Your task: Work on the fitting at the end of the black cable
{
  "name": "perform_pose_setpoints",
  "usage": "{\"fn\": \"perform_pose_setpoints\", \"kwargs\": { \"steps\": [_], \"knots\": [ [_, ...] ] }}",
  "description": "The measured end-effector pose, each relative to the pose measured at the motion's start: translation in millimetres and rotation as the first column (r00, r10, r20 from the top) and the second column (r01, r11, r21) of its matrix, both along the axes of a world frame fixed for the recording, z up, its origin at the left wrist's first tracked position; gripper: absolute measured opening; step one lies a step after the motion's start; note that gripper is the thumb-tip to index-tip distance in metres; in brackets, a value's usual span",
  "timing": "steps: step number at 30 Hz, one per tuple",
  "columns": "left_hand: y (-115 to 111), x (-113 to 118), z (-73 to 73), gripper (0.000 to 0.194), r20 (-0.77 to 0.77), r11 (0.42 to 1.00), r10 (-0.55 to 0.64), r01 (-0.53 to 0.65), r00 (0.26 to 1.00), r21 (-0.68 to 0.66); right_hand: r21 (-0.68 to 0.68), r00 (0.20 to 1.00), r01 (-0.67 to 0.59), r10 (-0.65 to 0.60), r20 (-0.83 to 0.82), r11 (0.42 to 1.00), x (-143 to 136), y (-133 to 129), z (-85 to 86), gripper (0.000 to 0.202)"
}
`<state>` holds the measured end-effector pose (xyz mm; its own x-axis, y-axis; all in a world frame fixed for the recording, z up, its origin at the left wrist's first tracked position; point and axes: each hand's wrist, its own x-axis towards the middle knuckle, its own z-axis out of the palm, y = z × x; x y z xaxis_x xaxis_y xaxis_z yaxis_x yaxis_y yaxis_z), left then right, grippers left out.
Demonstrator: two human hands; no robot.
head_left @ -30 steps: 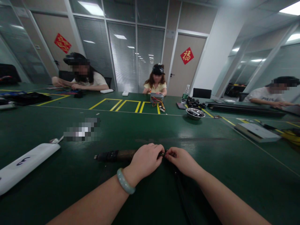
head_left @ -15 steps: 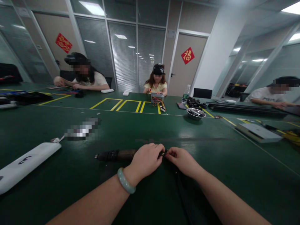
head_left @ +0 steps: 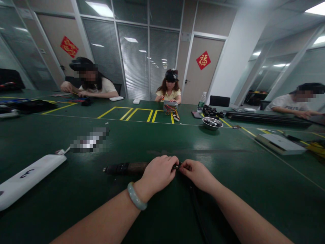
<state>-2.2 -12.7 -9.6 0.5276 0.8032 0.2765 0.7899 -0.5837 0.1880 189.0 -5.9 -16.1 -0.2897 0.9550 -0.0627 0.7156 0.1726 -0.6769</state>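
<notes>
A dark cylindrical tool point(head_left: 127, 168) lies sideways on the green table, its narrow tip pointing left. My left hand point(head_left: 161, 174), with a pale bangle at the wrist, is wrapped round the tool's right end. Close beside it, my right hand point(head_left: 196, 173) is closed in a pinch at a small dark part with a bit of gold colour point(head_left: 177, 167), between the two hands. A black cable point(head_left: 196, 206) runs from under my right hand toward the near edge. What exactly the right fingertips grip is too small to make out.
At the left lies a white device point(head_left: 33, 178) marked 3, near a pixelated object point(head_left: 90, 140). Farther off are a metal bowl point(head_left: 212, 124), a grey box with wires point(head_left: 170, 106) and a bottle point(head_left: 201, 101). A flat grey box point(head_left: 280, 144) is at right. Three people sit opposite.
My two hands and the tool look unchanged. At the far left, a person's hand has shifted slightly to the right.
</notes>
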Motion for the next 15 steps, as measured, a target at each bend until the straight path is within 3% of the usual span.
{"fn": "perform_pose_setpoints", "kwargs": {
  "steps": [3,9,15],
  "knots": [
    [-0.5,-0.3,-1.4,0.016,0.020,0.999,0.041,-0.041,0.999,0.002,-0.014,1.000,0.003,-0.003,-0.006,1.000,-0.2,-0.4,0.5,0.016],
    [-0.8,0.7,2.8,0.005,0.000,1.000,-0.022,0.022,1.000,0.006,0.011,1.000,-0.015,0.015,-0.020,1.000,0.8,0.4,-1.7,0.015],
    [-1.0,0.9,1.2,0.013,0.003,1.000,0.008,-0.008,1.000,0.001,0.010,1.000,-0.010,0.010,-0.008,1.000,0.5,0.8,-2.5,0.017]
  ]
}}
